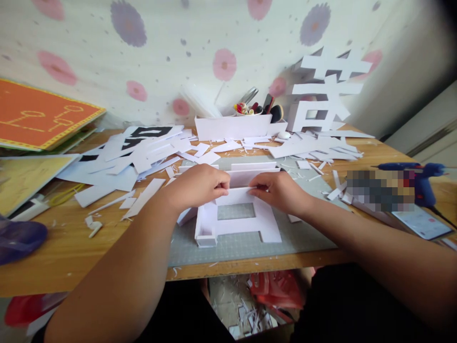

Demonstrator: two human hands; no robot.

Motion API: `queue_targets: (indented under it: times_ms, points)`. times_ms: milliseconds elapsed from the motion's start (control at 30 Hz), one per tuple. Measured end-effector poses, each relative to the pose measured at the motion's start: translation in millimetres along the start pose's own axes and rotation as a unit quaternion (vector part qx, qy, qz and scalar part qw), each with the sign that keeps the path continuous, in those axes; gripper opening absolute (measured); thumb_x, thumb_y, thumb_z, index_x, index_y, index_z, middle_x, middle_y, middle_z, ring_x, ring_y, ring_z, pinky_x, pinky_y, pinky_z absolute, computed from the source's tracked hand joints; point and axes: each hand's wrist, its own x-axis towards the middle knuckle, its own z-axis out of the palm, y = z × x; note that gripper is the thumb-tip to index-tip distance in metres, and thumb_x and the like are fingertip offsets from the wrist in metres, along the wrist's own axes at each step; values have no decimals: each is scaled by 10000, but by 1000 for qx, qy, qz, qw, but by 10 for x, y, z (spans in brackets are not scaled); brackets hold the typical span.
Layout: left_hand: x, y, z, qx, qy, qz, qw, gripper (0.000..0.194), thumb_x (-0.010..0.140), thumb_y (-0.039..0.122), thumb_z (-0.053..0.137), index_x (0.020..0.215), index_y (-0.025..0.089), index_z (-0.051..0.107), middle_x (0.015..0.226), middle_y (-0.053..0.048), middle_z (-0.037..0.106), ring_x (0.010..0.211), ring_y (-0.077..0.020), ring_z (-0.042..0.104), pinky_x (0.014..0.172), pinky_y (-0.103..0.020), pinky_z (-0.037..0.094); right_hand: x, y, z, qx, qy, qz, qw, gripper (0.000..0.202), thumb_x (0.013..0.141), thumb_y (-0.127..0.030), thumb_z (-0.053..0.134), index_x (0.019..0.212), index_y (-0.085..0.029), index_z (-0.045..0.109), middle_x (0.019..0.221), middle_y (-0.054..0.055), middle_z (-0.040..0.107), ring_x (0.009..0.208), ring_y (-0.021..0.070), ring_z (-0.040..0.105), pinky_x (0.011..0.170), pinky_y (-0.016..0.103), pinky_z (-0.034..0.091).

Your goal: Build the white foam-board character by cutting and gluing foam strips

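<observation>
A white board form with 1 squarish opening lies on the grey cutting mat, near the front edge of the desk. Around it, the left hand sits at 11 o'clock and the right hand at 1 o'clock, the fingers of both pinching its far edge. Farther off, a white box stands at 12 o'clock and a white character at 1 o'clock. White scraps spread at 10 o'clock; a blue glue gun and a phone lie toward 3 o'clock.
</observation>
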Motion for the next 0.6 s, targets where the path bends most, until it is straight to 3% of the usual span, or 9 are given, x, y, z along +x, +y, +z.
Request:
queue_targets:
  times_ms: [600]
  points:
    - [14,5,-7,7,-9,-5,1000,139,829,198,555,723,196,646,675,32,645,620,-112,526,608,-254,313,-12,4,-4,17,-10,-5,1000,94,846,-174,631,785,-194,699,734,14,706,638,139,593,644,252,430]
